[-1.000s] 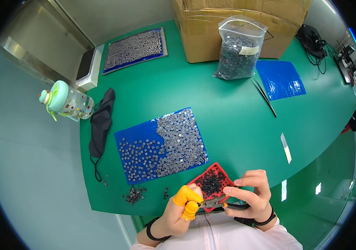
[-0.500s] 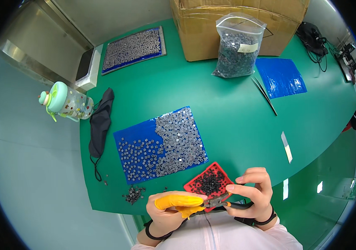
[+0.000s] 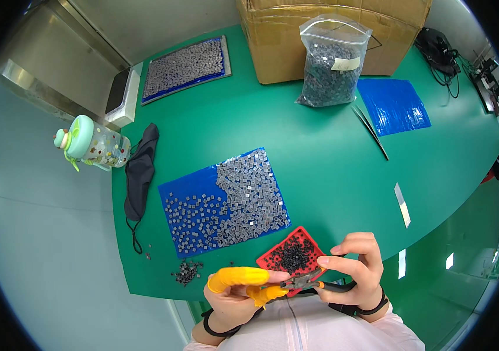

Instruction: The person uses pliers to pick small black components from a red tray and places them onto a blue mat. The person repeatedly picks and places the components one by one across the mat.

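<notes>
My right hand (image 3: 359, 274) grips small cutting pliers (image 3: 303, 281) with black-and-orange handles, their jaws toward my left. At the jaws, my left hand (image 3: 230, 298), with yellow finger covers on the thumb and a finger, is closed in a pinch. Whatever lies between its fingertips is too small to make out. Just beyond and partly under the pliers sits a red tray (image 3: 265, 260) holding many tiny black pieces (image 3: 292, 254). Farther left lies a blue sheet (image 3: 186, 186) covered with small grey square parts (image 3: 250, 196), dense on its right half and scattered on its left.
Loose grey pieces (image 3: 186, 272) lie by the front edge. A dark mask (image 3: 140, 167) and bottle (image 3: 100, 143) are left. A filled tray (image 3: 184, 69), zip bag (image 3: 331, 73) and carton (image 3: 278, 47) stand behind. Tweezers (image 3: 371, 131), another blue sheet (image 3: 394, 108) and a blade (image 3: 402, 206) lie right.
My left hand's yellow-covered finger has lifted slightly and shifted left, leaving a wider gap above the thumb. The pliers and my right hand have barely moved.
</notes>
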The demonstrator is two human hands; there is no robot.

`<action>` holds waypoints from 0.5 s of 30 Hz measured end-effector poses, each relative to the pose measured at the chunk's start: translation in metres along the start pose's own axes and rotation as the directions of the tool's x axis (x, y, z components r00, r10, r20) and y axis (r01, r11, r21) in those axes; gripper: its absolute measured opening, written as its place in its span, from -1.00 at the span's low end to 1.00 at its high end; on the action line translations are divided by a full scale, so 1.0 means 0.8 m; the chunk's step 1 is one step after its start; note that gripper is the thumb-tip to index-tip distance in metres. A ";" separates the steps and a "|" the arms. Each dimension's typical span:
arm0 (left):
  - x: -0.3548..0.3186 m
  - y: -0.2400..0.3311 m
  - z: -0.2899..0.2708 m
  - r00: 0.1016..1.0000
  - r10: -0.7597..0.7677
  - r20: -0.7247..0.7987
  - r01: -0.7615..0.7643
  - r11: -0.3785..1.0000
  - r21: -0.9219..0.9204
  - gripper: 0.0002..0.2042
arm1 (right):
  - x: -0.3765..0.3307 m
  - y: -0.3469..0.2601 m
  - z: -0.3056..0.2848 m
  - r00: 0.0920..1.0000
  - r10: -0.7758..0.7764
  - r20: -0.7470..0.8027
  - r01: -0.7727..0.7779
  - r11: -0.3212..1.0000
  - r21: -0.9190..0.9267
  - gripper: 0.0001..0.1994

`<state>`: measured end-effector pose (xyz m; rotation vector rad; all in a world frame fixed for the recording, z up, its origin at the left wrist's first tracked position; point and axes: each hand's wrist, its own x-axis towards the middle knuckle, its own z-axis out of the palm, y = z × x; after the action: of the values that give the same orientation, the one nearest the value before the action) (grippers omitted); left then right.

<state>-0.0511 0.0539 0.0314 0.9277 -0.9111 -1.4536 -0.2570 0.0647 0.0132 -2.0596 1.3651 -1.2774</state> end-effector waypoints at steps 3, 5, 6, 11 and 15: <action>0.006 -0.003 -0.025 0.976 0.078 0.202 -0.139 0.941 0.308 -0.81 | 0.001 0.000 -0.001 1.000 -0.007 0.019 0.007 1.000 0.012 -0.46; 0.007 -0.007 -0.020 0.982 0.102 0.158 -0.137 0.964 0.228 -0.80 | 0.001 0.000 0.000 1.000 0.002 0.018 -0.002 1.000 0.013 -0.46; 0.007 -0.009 -0.019 0.984 0.114 0.134 -0.138 0.972 0.188 -0.80 | 0.001 0.000 0.000 1.000 0.006 0.017 -0.006 1.000 0.014 -0.47; 0.002 -0.009 -0.022 0.988 -0.151 0.045 0.153 0.986 -0.058 -0.79 | 0.004 0.000 -0.002 1.000 0.010 -0.010 -0.009 1.000 0.023 -0.47; 0.006 -0.006 -0.035 0.960 -0.276 0.043 0.275 0.905 -0.324 -0.83 | 0.004 0.005 -0.011 0.999 0.020 -0.029 -0.022 0.999 -0.040 -0.48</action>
<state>-0.0277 0.0487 0.0162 0.8294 -0.5225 -1.7804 -0.2661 0.0620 0.0168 -2.0559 1.4327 -1.2850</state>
